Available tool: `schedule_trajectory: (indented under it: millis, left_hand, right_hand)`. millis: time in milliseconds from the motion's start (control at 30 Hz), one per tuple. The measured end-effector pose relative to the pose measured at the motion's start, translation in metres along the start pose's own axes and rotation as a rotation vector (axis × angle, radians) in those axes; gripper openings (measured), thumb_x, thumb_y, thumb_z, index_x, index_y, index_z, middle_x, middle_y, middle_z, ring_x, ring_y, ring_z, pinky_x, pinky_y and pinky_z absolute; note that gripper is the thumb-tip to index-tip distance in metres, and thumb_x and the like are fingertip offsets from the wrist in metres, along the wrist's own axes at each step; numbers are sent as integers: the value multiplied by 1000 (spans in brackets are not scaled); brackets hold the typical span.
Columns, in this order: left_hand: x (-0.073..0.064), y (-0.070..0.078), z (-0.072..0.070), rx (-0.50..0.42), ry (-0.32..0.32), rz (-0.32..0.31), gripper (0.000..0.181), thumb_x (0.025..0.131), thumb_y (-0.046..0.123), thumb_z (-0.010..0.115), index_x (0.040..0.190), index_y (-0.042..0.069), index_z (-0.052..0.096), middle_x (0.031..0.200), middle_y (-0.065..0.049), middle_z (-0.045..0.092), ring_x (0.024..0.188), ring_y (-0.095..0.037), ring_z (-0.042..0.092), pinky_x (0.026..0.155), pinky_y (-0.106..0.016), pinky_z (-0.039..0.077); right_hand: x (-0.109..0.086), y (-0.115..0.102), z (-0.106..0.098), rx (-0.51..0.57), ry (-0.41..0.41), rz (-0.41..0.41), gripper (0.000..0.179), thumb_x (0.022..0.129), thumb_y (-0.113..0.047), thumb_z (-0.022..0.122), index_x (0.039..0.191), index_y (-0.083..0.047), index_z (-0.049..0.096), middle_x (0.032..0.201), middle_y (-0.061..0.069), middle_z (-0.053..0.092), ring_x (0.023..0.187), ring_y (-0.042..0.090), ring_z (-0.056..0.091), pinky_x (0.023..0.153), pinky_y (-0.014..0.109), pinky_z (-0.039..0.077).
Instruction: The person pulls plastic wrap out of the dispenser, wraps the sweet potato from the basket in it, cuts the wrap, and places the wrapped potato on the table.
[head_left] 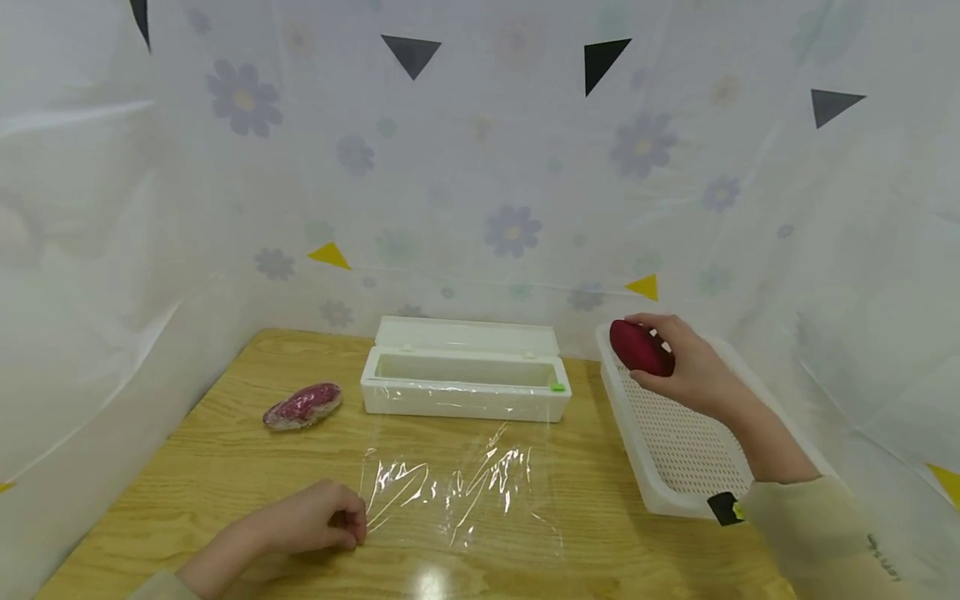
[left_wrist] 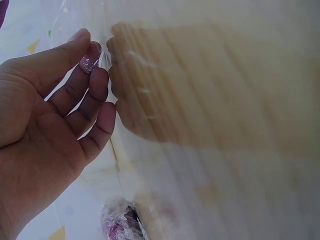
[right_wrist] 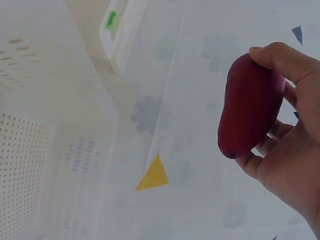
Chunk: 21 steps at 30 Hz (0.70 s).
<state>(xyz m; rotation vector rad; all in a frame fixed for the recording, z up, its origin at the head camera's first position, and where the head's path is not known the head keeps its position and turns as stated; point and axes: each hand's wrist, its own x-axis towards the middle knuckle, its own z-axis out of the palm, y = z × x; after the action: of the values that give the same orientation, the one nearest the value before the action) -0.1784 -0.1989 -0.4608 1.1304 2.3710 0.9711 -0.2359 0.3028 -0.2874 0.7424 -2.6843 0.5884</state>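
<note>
My right hand (head_left: pixel 693 371) holds a smooth, dark red sweet potato (head_left: pixel 637 347) over the far end of a white perforated basket (head_left: pixel 633 442). In the right wrist view, the thumb lies on one end of the sweet potato (right_wrist: pixel 250 107) and the fingers curl behind it. A sheet of clear cling film (head_left: pixel 480 492) runs from a white dispenser box (head_left: pixel 465 404) toward me over the table. My left hand (head_left: pixel 311 521) pinches the film's left edge near its front corner. The left wrist view shows film clinging at the index fingertip (left_wrist: pixel 91 57).
A film-wrapped red sweet potato (head_left: pixel 303 407) lies on the wooden table (head_left: pixel 225 442), left of the dispenser. The dispenser's lid (head_left: pixel 465 336) stands raised at the back, and a green slider (head_left: pixel 557 387) sits at its right end. Patterned white sheeting (head_left: pixel 450 167) encloses the table.
</note>
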Motion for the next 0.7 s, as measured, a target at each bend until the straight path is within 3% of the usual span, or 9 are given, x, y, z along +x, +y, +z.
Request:
schedule_trajectory:
  millis: [300,700]
  left_hand:
    - [-2,1,-2,-5,-3,-3,8,83,12,69,81,18,65,77,18,60,67,6,52,60,-18,48]
    - [-4,2,-2,-20,4,-29,11,83,12,69,80,21,64,77,17,60,68,5,51,60,-19,48]
  right_hand:
    - [2,-19,21,33,40,-69,71,80,-12,75,141,-20,39,128,6,46,96,18,52,68,28,52]
    - [7,-57,58,139,49,-149,68,78,-11,76,137,-22,43,128,3,47,103,20,53,73,33,55]
